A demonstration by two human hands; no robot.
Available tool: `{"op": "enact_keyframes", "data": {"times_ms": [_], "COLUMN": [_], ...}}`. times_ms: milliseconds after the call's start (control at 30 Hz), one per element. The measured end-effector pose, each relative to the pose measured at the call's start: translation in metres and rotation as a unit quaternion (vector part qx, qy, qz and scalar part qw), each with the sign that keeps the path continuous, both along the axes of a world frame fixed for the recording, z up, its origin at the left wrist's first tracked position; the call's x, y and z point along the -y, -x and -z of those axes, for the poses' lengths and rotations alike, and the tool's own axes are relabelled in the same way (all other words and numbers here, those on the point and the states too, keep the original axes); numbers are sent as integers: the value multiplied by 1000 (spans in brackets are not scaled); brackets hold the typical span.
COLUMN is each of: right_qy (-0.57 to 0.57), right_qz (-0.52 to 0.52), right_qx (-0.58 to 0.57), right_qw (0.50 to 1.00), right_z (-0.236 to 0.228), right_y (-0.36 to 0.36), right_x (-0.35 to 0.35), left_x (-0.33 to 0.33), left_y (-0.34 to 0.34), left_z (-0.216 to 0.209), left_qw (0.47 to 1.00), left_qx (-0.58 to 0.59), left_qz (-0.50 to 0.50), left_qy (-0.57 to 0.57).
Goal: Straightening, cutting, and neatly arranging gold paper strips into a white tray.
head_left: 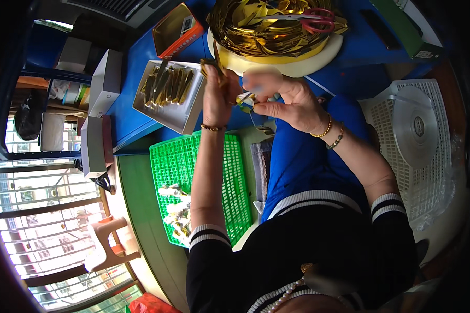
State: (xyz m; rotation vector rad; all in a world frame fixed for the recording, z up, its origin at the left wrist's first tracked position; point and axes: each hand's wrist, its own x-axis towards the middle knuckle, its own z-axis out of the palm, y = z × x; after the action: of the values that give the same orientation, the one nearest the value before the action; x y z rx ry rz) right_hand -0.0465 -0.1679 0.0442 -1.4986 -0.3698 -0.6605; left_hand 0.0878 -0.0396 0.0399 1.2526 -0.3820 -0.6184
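My left hand (218,99) is closed round a small bundle of flat gold strips (214,71), whose ends stick out above the fingers. Close beside it, my right hand (295,104) pinches a small gold, white and green piece (245,99) between thumb and fingers. Some of its fingertips are blurred, and the piece is too small to name. To the left, a shallow white box (189,123) holds several gold strip bundles (167,86). Beyond my hands lies a large coil of gold strip (235,39) on a round cream base (277,63), with pink-handled scissors (318,21) on top.
An orange-red tin (180,44) and a green box (402,31) stand on the blue table (133,68). Below, a green plastic basket (237,182) contains white and gold pieces. At right, a white basket (444,125) holds a clear round reel (415,125). A stool (105,242) stands at left.
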Motion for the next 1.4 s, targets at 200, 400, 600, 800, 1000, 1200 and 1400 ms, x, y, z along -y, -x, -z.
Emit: {"op": "enact_keyframes", "data": {"times_ms": [200, 400, 600, 800, 1000, 1200, 1400], "right_qy": [-136, -94, -62, -25, -8, 62, -89], "right_qz": [19, 36, -6, -95, -138, -108, -72], "right_qx": [-49, -70, -127, -257, -265, -189, -72], "right_qw": [989, 992, 990, 962, 954, 974, 991], "right_z": [-1, 12, 59, 89, 90, 35, 4], "right_y": [-19, -24, 0, 17, 20, 23, 0], "right_x": [16, 18, 5, -12, -9, 0, 12], "left_x": [11, 12, 3, 0, -15, -19, 4], "left_y": [48, 59, 47, 23, -10, -37, 10], "left_z": [17, 12, -16, -34, -48, -22, 32], "left_qw": [985, 980, 995, 967, 968, 991, 997], "left_qx": [-9, 104, 38, -95, -80, -18, -56], "left_qz": [144, 162, 88, 108, 83, -21, 54], "left_qy": [99, -43, -7, 212, 224, 127, -26]}}
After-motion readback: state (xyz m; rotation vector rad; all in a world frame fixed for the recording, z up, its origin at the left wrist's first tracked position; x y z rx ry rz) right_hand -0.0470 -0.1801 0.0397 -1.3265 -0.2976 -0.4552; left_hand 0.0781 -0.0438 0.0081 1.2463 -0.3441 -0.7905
